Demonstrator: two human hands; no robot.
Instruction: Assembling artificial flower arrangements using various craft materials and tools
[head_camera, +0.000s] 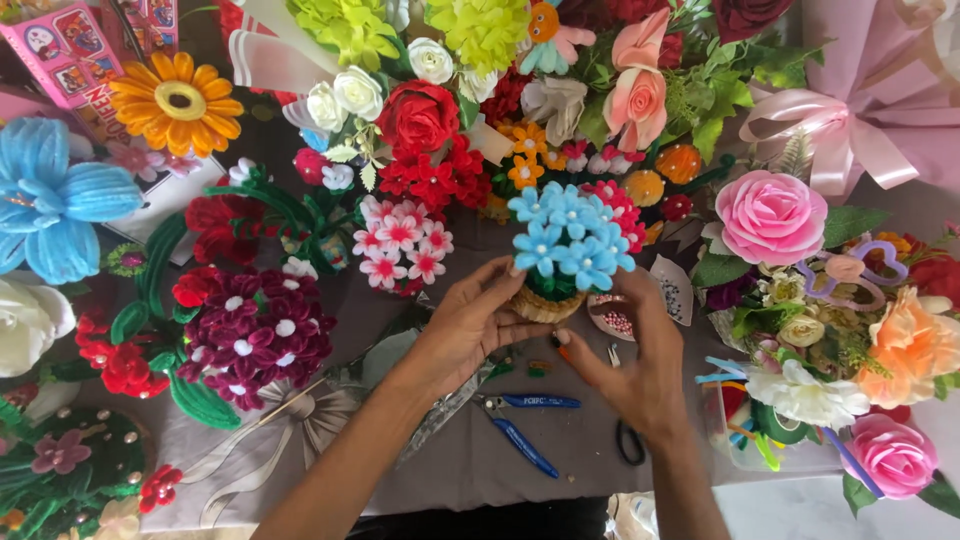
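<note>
A small woven basket (543, 306) holds a bunch of light blue pipe-cleaner flowers (567, 237) with white centres, in the middle of the table. My left hand (472, 320) cups the basket's left side, fingers curled against it. My right hand (632, 350) is on the basket's right side, thumb under its base and fingers raised beside the flowers. Both forearms reach up from the bottom edge.
Blue-handled pliers (522, 428) and black scissors (628, 440) lie on the grey cloth below my hands. Handmade flowers crowd around: a dark red bunch (255, 335), a pink rose (771, 215), pink-white blossoms (402, 241), a big blue flower (50, 200), an orange daisy (178, 102).
</note>
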